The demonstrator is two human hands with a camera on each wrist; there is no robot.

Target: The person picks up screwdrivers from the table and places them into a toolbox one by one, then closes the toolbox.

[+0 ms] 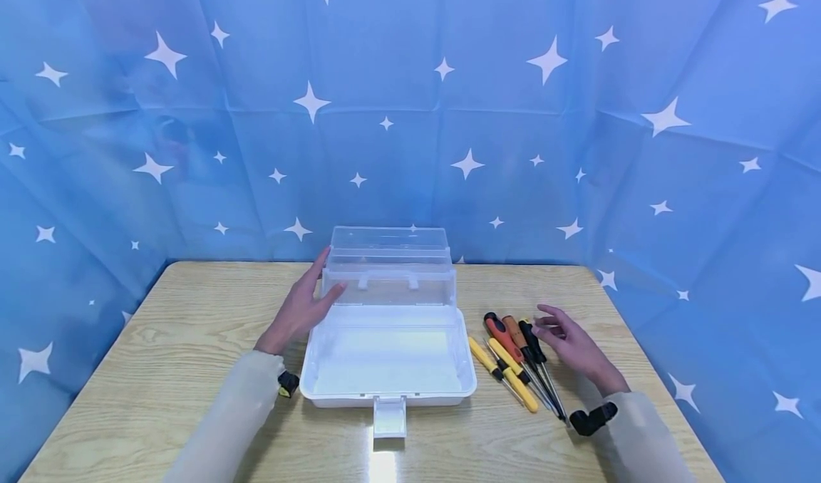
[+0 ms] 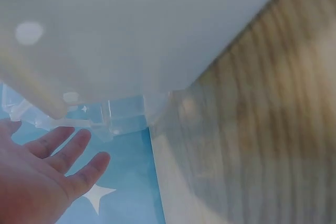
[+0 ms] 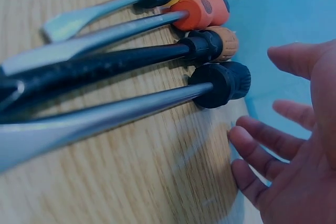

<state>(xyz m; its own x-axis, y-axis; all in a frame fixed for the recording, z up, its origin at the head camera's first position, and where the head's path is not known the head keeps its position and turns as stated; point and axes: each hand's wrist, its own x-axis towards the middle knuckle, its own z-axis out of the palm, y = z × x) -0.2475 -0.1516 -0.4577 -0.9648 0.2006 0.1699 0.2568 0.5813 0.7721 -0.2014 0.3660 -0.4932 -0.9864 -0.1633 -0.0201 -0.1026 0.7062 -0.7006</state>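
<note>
A white plastic toolbox (image 1: 388,358) stands in the middle of the table with its clear lid (image 1: 391,287) raised at the back. My left hand (image 1: 301,312), fingers spread and fairly straight, lies against the lid's left side. To the right of the box several screwdrivers lie side by side. The outermost has a black handle (image 1: 532,342); beside it are a brown handle (image 1: 515,332) and a red-and-black one (image 1: 503,335). My right hand (image 1: 574,344) is by the black handle, thumb and fingers apart around nothing. The right wrist view shows a gap between the fingertips and that black handle (image 3: 219,85).
Screwdrivers with yellow handles (image 1: 521,390) lie nearest the box's right side. The box's latch (image 1: 390,417) hangs down at the front. A blue curtain (image 1: 398,134) with white stars closes off the back and sides of the wooden table (image 1: 192,340).
</note>
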